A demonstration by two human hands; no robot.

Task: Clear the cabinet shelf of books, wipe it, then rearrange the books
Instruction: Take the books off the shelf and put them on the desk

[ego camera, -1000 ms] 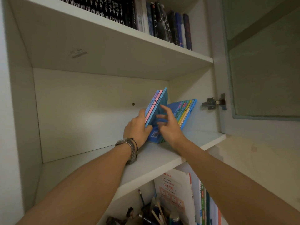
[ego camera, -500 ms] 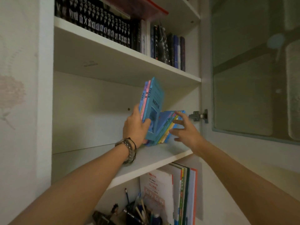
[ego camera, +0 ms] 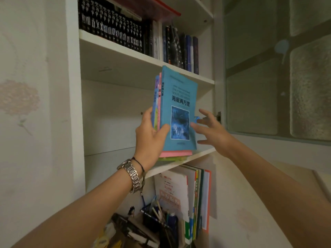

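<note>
My left hand (ego camera: 152, 138) grips a small stack of thin books upright; the front one is a blue book (ego camera: 179, 97) with a dark picture on its cover, with a pink and a green-edged book behind it. The stack is lifted at the front edge of the white middle shelf (ego camera: 114, 163). My right hand (ego camera: 211, 129) is to the right of the stack, fingers spread and holding nothing. A sliver of another blue book (ego camera: 196, 119) shows behind the right hand's fingers; the other books on the shelf are hidden by the stack.
The upper shelf (ego camera: 125, 51) holds a row of dark volumes (ego camera: 111, 29) and several dark spines. Below stand large thin books (ego camera: 193, 197) and a pen holder (ego camera: 157, 219). The glass cabinet door (ego camera: 275, 72) is swung open on the right. A wallpapered wall is at left.
My left hand has pulled the stack of books out towards the shelf's front and turned its cover towards me. My right hand has let go of the leaning books and opened. The view has swung left.
</note>
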